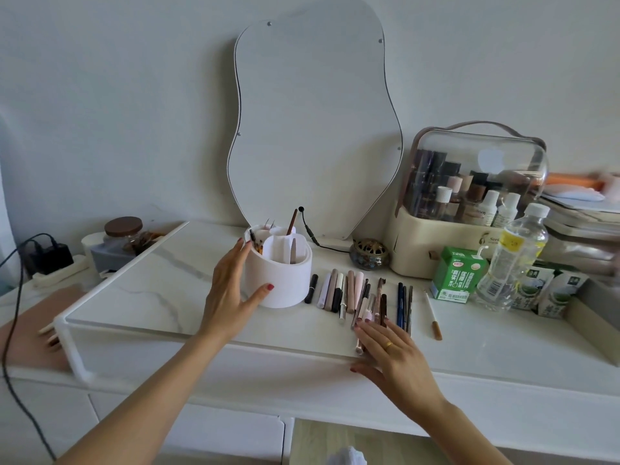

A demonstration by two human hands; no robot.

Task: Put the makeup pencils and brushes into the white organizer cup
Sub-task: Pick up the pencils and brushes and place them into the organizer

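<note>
- Progress: early stage, by my read. The cup is holding only a few items (a spoolie, a brush handle, approx. 2–3 more); most of the pencils are still lying in a row on the tray, just right of the cup.
- One stray pencil is lying apart, right of the row, off the tray edge.
- Left hand is cupping the cup's left wall: fingers spread, thumb touching the front wall, fingertips near the rim. Steadying it, likely.
- Right hand is lying flat, fingers straight and together, fingertips touching the near ends of the row's middle pencils. Nothing pinched yet.
- Remaining: approx. the whole row plus the stray.
- Surface: white marble-look tray sitting on a white dresser; drawers below.
- Room: wavy mirror leaning on a pale wall; clear-lid cosmetics case at right; water bottle, green carton, brass burner nearby; jar and cable at left.
</note>
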